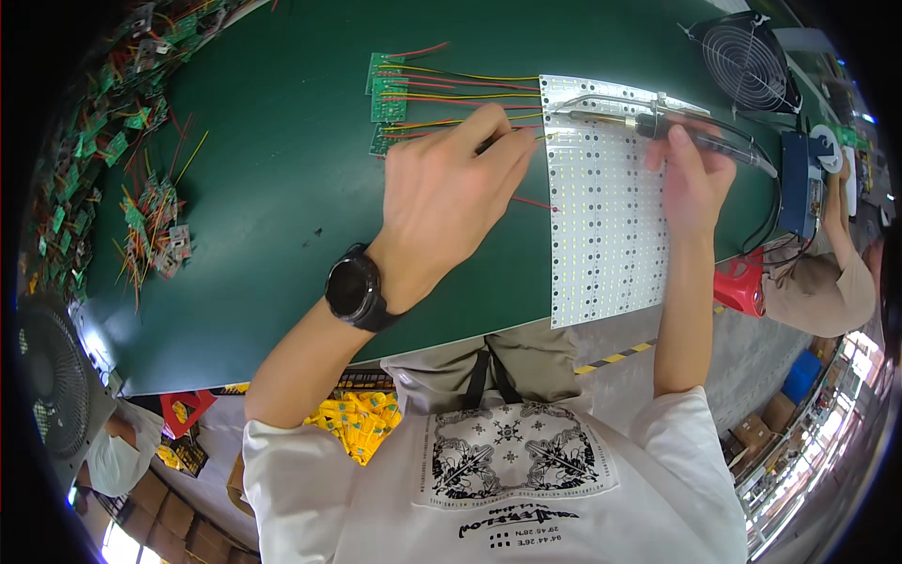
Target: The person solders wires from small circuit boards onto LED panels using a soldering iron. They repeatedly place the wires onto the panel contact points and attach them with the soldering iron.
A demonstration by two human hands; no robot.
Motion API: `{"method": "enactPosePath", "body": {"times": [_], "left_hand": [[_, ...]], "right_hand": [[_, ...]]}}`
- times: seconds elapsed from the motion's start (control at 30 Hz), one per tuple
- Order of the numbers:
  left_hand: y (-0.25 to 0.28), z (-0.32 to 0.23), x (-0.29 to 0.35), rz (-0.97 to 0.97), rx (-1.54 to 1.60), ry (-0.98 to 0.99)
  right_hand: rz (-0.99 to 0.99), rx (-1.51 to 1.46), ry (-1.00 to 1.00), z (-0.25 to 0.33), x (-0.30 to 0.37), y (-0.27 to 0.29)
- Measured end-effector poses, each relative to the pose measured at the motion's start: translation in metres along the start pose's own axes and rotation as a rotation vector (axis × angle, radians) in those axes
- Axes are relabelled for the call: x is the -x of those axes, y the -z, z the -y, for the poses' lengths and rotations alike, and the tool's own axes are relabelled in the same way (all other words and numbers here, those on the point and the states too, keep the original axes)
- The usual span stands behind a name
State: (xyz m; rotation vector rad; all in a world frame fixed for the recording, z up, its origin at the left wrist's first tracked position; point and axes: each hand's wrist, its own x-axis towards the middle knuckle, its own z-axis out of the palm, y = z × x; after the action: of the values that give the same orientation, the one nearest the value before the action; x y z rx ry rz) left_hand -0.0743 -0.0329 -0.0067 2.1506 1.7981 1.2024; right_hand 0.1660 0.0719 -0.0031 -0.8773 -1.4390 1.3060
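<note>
My right hand (695, 183) grips a soldering iron (709, 139) with a thin metal feed tube beside its tip. The iron's tip is over the upper left part of a white LED panel (611, 226) with rows of small yellowish lights. At the panel's left edge, my left hand (442, 188) is closed in a pinch on a thin wire, its far fingertips partly hidden. Several small green circuit boards (388, 98) lie beyond that hand, with red, black and yellow wires (470, 83) running to the panel's edge. A loose red wire (534, 202) shows below the fingers.
A heap of wired circuit boards (66, 188) lines the left side, with a smaller pile (155, 226) nearer. A black fan (747, 64) and a blue box with a solder spool (803, 179) stand at the right. Another person (827, 282) is beyond, near a red stool (742, 285).
</note>
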Motion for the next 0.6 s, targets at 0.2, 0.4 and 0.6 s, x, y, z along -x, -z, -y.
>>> {"method": "enactPosePath", "body": {"times": [0.2,0.4,0.6], "left_hand": [[-0.0036,0.0041,0.0011,-0.044,0.047,0.044],[-0.0064,0.0068,0.0013,-0.070,0.088,0.058],[-0.0066,0.0064,0.0014,-0.056,0.110,0.093]], "right_hand": [[-0.012,-0.024,-0.003,0.0016,-0.0009,-0.0030],[-0.013,-0.005,-0.021,0.0030,-0.0026,-0.0028],[0.015,0.017,-0.025,0.0026,-0.0019,-0.0016]]}}
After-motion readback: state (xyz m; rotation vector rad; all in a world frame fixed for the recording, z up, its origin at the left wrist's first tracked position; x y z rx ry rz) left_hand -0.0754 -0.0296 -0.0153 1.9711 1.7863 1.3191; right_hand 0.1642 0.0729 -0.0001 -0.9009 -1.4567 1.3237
